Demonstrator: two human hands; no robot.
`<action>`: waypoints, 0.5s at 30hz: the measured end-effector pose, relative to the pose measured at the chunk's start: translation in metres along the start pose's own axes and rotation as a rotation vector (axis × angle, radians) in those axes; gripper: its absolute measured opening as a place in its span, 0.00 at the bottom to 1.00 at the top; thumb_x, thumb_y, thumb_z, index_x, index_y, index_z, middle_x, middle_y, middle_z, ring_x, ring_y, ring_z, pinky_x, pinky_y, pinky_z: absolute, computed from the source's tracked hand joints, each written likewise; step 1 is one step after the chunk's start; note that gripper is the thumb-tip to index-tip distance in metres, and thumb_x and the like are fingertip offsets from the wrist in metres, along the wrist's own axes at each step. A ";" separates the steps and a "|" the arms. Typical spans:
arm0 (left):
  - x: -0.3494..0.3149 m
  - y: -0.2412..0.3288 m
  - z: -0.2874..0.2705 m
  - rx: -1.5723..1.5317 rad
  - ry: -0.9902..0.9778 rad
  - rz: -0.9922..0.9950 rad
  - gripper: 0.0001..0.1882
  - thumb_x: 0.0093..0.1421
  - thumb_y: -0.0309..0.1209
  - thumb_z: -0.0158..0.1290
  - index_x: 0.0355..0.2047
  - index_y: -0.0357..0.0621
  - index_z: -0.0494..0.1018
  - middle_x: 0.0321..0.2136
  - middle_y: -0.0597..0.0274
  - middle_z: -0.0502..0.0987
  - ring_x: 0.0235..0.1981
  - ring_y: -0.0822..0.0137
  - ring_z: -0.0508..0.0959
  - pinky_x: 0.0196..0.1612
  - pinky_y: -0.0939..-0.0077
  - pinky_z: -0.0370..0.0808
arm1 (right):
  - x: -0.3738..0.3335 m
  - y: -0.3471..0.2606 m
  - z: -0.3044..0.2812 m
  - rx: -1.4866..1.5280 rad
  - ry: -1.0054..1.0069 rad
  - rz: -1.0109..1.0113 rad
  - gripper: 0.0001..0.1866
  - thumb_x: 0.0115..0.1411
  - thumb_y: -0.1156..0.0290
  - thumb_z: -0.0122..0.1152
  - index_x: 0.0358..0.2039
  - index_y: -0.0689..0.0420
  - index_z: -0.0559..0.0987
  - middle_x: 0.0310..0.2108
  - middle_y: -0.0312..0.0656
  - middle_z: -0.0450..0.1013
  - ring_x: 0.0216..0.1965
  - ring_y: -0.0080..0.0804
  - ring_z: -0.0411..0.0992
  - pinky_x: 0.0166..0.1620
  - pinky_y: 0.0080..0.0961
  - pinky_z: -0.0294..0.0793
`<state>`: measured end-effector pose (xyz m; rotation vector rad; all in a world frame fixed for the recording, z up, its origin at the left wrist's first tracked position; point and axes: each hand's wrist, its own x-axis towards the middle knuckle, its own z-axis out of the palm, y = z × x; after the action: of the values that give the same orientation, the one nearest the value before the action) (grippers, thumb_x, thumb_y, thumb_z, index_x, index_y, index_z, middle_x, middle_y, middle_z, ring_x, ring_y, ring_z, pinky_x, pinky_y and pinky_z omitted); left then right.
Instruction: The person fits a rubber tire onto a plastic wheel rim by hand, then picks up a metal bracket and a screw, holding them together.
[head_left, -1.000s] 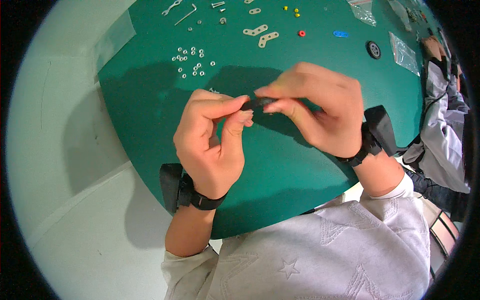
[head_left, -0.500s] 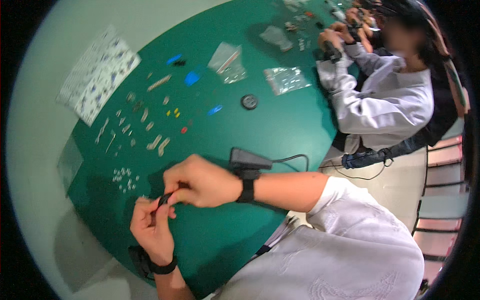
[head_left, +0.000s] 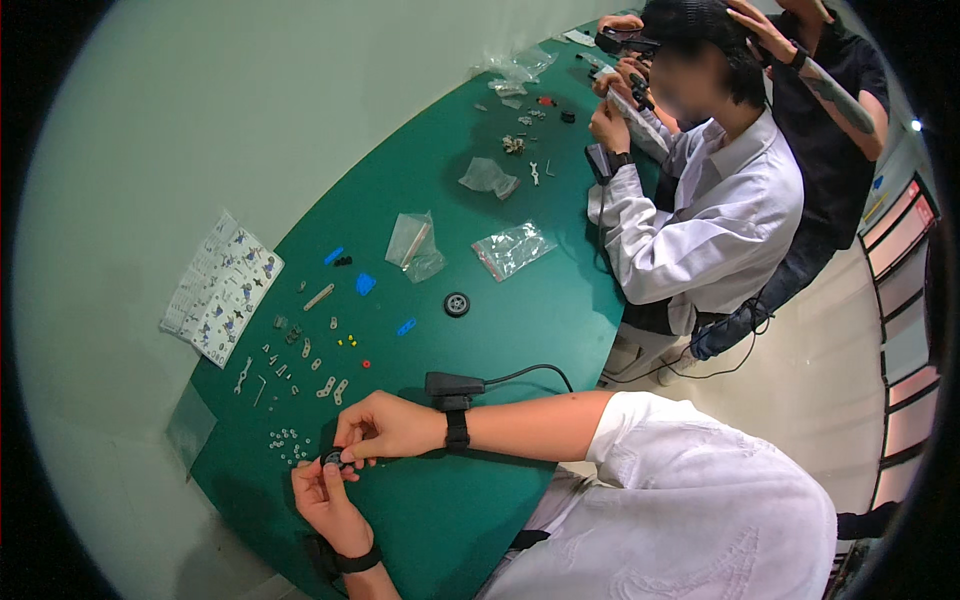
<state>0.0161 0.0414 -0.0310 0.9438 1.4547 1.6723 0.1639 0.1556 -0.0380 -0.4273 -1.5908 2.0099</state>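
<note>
Between my two hands is a small black wheel with a grey hub, held above the green table. The fingers of my left hand are closed on its lower side. Thumb and fingers of my right hand pinch its upper right edge. Several small white pieces lie just beyond the hands, and two bent beige strips rest a little farther off. A second black wheel lies flat on the table, away from both hands.
Metal strips, tools and blue pieces are scattered at the left, near a printed sheet against the wall. Clear plastic bags lie farther back. A co-worker sits at the right; another person stands behind.
The view has tilted up, so the table and hands sit lower in it. Both hands keep hold of the wheel, whose hub now shows. The co-worker holds up a clear bag.
</note>
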 end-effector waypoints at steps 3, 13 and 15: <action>0.001 0.004 -0.002 0.019 -0.068 0.025 0.03 0.67 0.21 0.50 0.38 0.40 0.67 0.34 0.62 0.73 0.30 0.72 0.74 0.34 0.78 0.73 | -0.001 -0.002 0.001 -0.048 0.026 -0.062 0.08 0.61 0.74 0.66 0.37 0.63 0.78 0.28 0.36 0.77 0.28 0.18 0.76 0.28 0.17 0.73; -0.004 0.000 -0.007 0.160 -0.192 0.060 0.07 0.63 0.20 0.55 0.39 0.38 0.68 0.31 0.63 0.74 0.31 0.74 0.76 0.35 0.78 0.77 | -0.007 -0.002 0.005 -0.269 0.122 -0.173 0.07 0.60 0.72 0.64 0.34 0.61 0.77 0.29 0.38 0.74 0.31 0.21 0.71 0.35 0.23 0.72; -0.001 -0.003 0.002 0.145 -0.241 0.102 0.09 0.62 0.18 0.56 0.41 0.37 0.69 0.34 0.61 0.76 0.35 0.72 0.79 0.38 0.77 0.80 | -0.011 -0.001 -0.004 -0.255 0.120 -0.169 0.06 0.63 0.73 0.62 0.34 0.60 0.75 0.28 0.35 0.72 0.31 0.17 0.69 0.34 0.20 0.70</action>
<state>0.0183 0.0422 -0.0343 1.2719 1.3974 1.4794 0.1750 0.1526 -0.0394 -0.4809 -1.7515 1.6332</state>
